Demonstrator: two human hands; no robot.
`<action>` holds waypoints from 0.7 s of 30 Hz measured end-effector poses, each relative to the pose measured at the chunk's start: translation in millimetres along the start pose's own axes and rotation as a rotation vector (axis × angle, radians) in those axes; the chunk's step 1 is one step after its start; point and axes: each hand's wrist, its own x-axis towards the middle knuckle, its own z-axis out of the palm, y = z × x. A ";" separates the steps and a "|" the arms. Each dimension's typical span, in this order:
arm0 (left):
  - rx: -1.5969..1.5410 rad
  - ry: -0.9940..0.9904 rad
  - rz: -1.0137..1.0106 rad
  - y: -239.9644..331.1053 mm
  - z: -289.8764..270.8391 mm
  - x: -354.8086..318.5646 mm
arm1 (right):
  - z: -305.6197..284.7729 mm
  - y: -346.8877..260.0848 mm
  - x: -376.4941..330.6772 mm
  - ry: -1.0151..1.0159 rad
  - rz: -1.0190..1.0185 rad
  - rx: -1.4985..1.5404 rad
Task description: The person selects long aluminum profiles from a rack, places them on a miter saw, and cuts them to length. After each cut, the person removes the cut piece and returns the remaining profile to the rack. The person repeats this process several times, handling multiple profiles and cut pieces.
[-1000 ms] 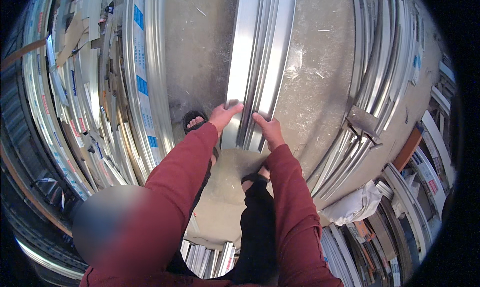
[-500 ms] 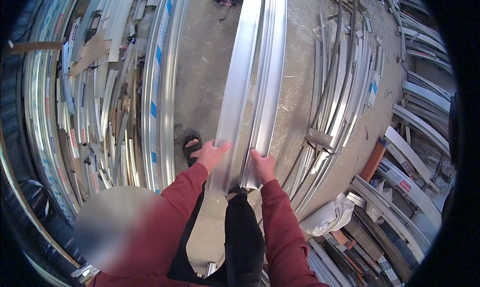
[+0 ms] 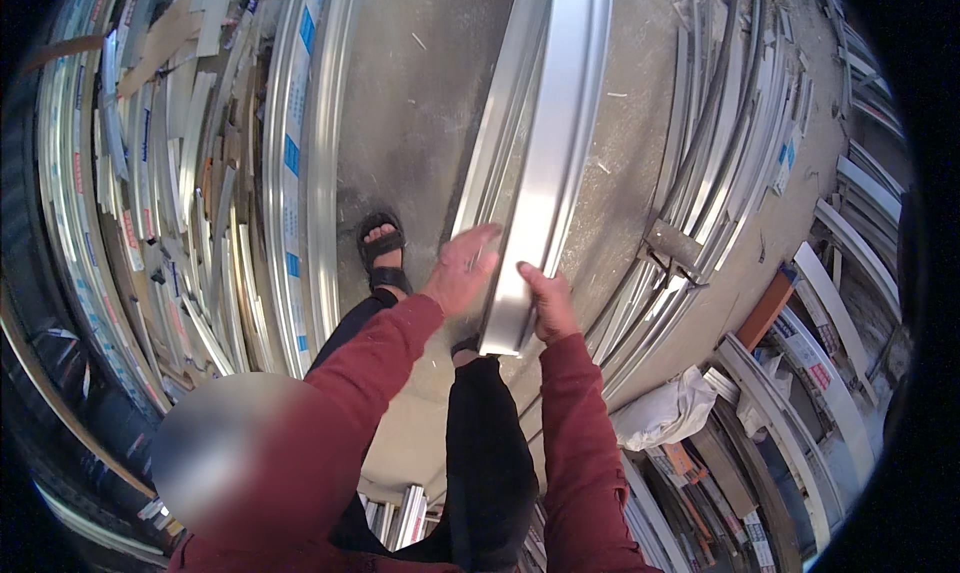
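A long, shiny aluminium profile (image 3: 553, 153) runs away from me, its near end above my right foot. My right hand (image 3: 550, 308) grips its right edge close to that end, thumb on top and the other fingers hidden beneath. Just to the left, my left hand (image 3: 462, 273) is slightly blurred, its fingers stretched out and pointing toward the profile. Whether it touches any metal I cannot tell. A second aluminium profile (image 3: 510, 98) lies lower and to the left, partly covered by the first one and by my left hand.
Long profiles with blue-marked film (image 3: 292, 153) lie along the left, beside piles of offcuts (image 3: 190, 183). More metal strips (image 3: 715, 143) and a small metal block (image 3: 672, 243) lie on the right. A white sack (image 3: 665, 410) sits at lower right. My sandalled left foot (image 3: 382, 248) stands on the concrete floor.
The left profile has left my left hand and now lies lower. That hand has opened and moved right. My right hand still holds the right profile, which has turned, its broad face now up.
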 end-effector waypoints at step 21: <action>-0.060 0.036 -0.336 78.8 -4.4 -38.2 | 28.1 -101.2 -102.8 0.038 -0.053 -0.046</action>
